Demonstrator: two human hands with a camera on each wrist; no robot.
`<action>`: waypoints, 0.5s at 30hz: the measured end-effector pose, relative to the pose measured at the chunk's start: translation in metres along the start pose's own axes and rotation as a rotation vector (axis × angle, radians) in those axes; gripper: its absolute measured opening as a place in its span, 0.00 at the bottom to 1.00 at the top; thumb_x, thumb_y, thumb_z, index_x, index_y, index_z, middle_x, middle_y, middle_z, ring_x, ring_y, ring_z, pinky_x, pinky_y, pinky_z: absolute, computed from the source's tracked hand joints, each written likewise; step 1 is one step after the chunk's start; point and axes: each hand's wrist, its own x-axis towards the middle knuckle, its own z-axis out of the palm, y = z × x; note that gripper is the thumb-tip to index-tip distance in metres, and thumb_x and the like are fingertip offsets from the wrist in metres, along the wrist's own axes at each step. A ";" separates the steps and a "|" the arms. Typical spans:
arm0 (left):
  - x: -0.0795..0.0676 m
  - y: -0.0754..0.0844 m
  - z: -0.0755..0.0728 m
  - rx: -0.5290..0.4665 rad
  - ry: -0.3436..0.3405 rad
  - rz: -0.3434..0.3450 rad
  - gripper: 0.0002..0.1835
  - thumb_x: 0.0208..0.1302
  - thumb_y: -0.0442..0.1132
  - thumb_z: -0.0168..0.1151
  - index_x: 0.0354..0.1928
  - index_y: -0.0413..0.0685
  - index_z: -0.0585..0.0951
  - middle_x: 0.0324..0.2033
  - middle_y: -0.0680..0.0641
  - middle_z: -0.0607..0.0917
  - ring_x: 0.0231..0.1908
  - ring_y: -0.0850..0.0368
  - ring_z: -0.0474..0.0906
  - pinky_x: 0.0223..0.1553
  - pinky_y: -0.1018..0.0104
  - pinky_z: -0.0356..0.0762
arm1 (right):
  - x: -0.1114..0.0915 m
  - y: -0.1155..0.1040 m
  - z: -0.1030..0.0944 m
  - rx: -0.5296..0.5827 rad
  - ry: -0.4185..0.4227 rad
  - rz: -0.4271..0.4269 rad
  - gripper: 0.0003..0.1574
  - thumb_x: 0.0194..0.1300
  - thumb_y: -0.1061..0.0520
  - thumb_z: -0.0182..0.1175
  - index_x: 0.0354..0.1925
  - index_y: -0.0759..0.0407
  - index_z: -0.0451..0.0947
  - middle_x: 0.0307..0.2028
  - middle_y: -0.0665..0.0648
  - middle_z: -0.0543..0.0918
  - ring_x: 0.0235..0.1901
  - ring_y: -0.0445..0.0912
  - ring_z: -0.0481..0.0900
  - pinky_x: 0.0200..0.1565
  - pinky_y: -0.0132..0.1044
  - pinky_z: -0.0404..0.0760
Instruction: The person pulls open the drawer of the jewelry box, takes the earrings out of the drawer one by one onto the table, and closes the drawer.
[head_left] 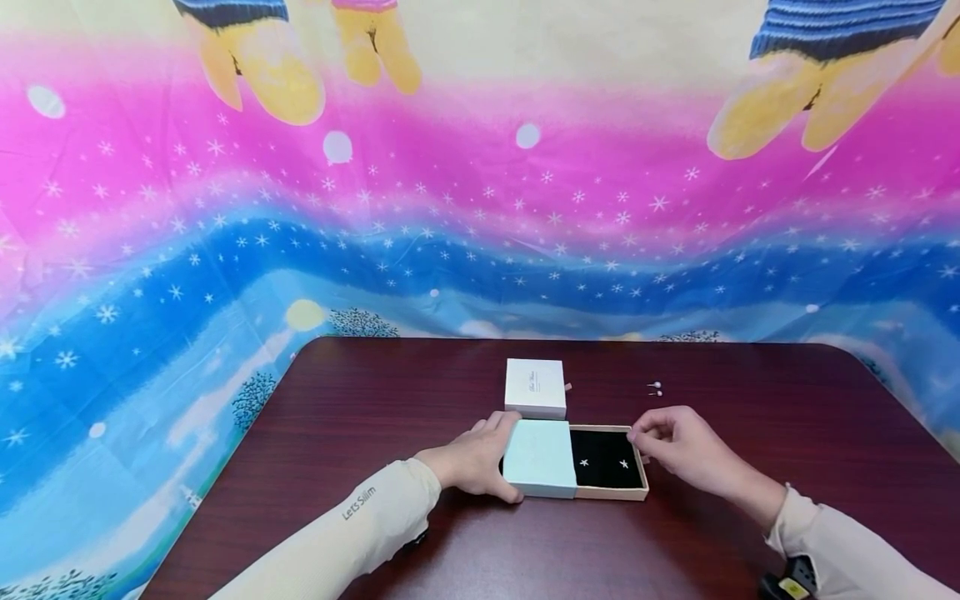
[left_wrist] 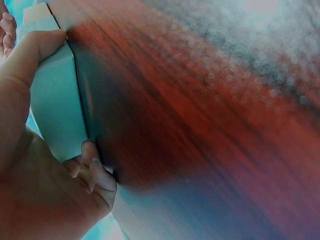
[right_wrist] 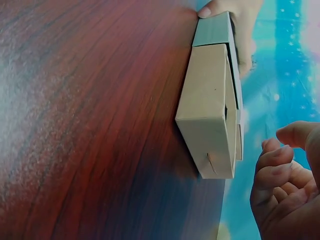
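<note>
A pink-and-blue snowflake backdrop (head_left: 480, 208) hangs behind the dark red table (head_left: 375, 383) I'm watching. The person's right hand (head_left: 684, 446) hovers, fingers loosely bent, nothing visible in them; the left hand (head_left: 476, 457) grips a pale-green box sleeve (head_left: 538, 457) on the table. From it a drawer (head_left: 611, 494) extends rightward, ending just beside the right hand, lined with a black pad (head_left: 606, 475). Just beyond the sleeve sits a white box (head_left: 535, 387); farther right lie tiny pearly studs (head_left: 657, 384). Two star studs (head_left: 584, 462) dot the pad.
</note>
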 end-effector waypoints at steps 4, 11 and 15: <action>0.000 0.000 0.000 0.000 -0.001 0.000 0.58 0.39 0.57 0.77 0.70 0.49 0.55 0.58 0.50 0.69 0.50 0.57 0.68 0.52 0.67 0.70 | 0.000 -0.002 0.002 -0.031 0.009 -0.006 0.09 0.66 0.56 0.60 0.35 0.61 0.83 0.20 0.52 0.78 0.13 0.33 0.63 0.18 0.31 0.67; 0.001 -0.001 0.001 -0.002 0.000 0.006 0.57 0.39 0.57 0.77 0.70 0.49 0.55 0.58 0.49 0.69 0.50 0.57 0.68 0.51 0.67 0.70 | 0.000 -0.004 0.006 -0.080 0.026 -0.034 0.08 0.65 0.56 0.61 0.34 0.58 0.83 0.22 0.52 0.82 0.17 0.32 0.67 0.21 0.30 0.69; 0.001 -0.001 0.000 -0.001 -0.001 0.008 0.57 0.39 0.57 0.77 0.70 0.49 0.55 0.58 0.49 0.69 0.50 0.57 0.68 0.51 0.67 0.70 | 0.001 -0.004 0.009 -0.105 0.026 -0.042 0.07 0.65 0.56 0.61 0.33 0.57 0.83 0.23 0.51 0.82 0.18 0.32 0.67 0.23 0.30 0.69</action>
